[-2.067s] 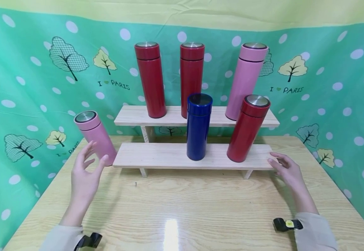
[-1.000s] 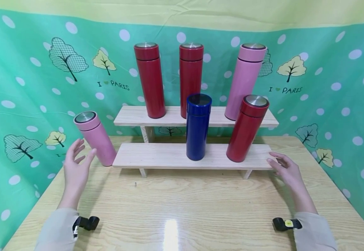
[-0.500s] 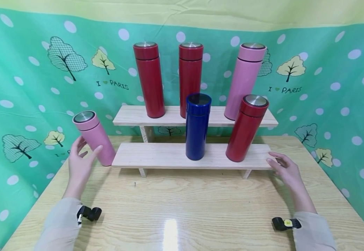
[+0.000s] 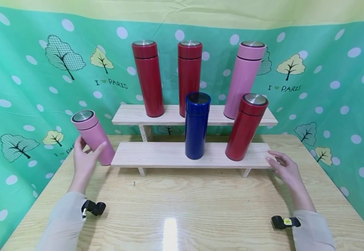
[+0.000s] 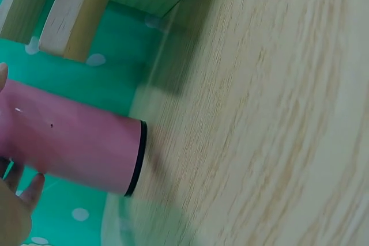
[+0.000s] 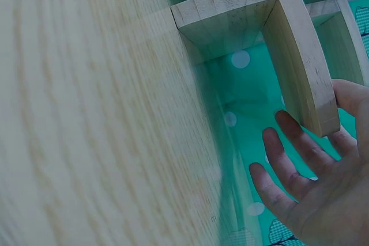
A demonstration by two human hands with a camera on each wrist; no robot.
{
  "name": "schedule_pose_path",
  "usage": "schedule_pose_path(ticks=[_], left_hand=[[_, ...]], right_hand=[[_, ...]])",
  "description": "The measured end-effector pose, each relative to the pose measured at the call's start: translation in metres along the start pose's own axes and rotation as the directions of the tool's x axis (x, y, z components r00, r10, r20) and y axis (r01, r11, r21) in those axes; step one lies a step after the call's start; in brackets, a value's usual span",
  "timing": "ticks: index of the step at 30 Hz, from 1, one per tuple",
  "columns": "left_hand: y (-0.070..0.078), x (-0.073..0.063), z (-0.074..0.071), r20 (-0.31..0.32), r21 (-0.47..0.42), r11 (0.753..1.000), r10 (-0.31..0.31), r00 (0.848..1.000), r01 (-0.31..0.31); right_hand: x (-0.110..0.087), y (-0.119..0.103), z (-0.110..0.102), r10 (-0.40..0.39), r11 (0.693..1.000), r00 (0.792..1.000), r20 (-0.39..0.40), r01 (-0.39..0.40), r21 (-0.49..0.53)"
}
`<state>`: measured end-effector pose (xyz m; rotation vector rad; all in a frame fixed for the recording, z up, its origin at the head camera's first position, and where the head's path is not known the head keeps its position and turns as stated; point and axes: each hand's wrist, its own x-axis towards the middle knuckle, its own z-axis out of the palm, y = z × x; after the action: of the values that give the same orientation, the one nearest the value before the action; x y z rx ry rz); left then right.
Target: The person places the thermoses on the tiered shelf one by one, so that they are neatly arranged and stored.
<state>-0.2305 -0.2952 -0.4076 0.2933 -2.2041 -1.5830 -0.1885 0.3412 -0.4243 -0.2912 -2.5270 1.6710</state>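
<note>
On the left, a pink thermos (image 4: 94, 133) stands on the table beside the two-tier wooden shelf. My left hand (image 4: 82, 161) grips its body, with the thumb across the front and the fingers on the far left side, partly hidden. In the left wrist view the thermos (image 5: 75, 136) has its black-rimmed base at the tabletop. My right hand (image 4: 288, 171) is at the right end of the lower shelf board (image 4: 151, 153). In the right wrist view its thumb lies by the board's end, and the other fingers (image 6: 282, 162) are spread loosely below.
A blue thermos (image 4: 197, 127) and a red thermos (image 4: 246, 129) stand on the lower board. Two red thermoses, one left (image 4: 148, 82) and one middle (image 4: 189, 73), and a pink one (image 4: 244, 82) stand on the upper board (image 4: 125, 115). A green patterned cloth (image 4: 21, 94) hangs behind.
My left hand first drew back left from the pink thermos, then moved forward and right onto its body. The thermos stands where it was. My right hand has stayed at the shelf's end.
</note>
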Motion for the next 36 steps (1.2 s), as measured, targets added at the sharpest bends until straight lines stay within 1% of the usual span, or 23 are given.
schedule_pose_path(ticks=[4, 9, 21, 28, 36], left_hand=[[-0.001, 0.003, 0.003, 0.001, -0.009, 1.000, -0.024, 1.000, 0.024], [-0.003, 0.005, 0.006, -0.011, -0.003, 0.999, -0.034, 0.999, 0.034], [-0.001, 0.002, 0.011, -0.058, -0.021, 0.999, -0.029, 0.998, 0.028], [0.000, 0.004, 0.012, -0.097, -0.019, 0.997, -0.080, 0.992, 0.078], [0.000, 0.000, 0.011, -0.129, -0.017, 0.997, -0.080, 0.988, 0.078]], right_hand=[[0.000, -0.001, 0.000, 0.005, 1.000, 1.000, -0.003, -0.005, -0.017], [0.000, -0.001, 0.001, 0.011, 0.999, 1.000, -0.005, -0.011, -0.035], [-0.001, -0.001, 0.000, 0.026, 0.999, 0.999, -0.018, -0.027, -0.043], [-0.001, -0.001, 0.002, 0.023, 0.999, 1.000, -0.016, -0.023, -0.043], [-0.001, -0.002, 0.003, 0.024, 0.999, 1.000, -0.014, -0.024, -0.034]])
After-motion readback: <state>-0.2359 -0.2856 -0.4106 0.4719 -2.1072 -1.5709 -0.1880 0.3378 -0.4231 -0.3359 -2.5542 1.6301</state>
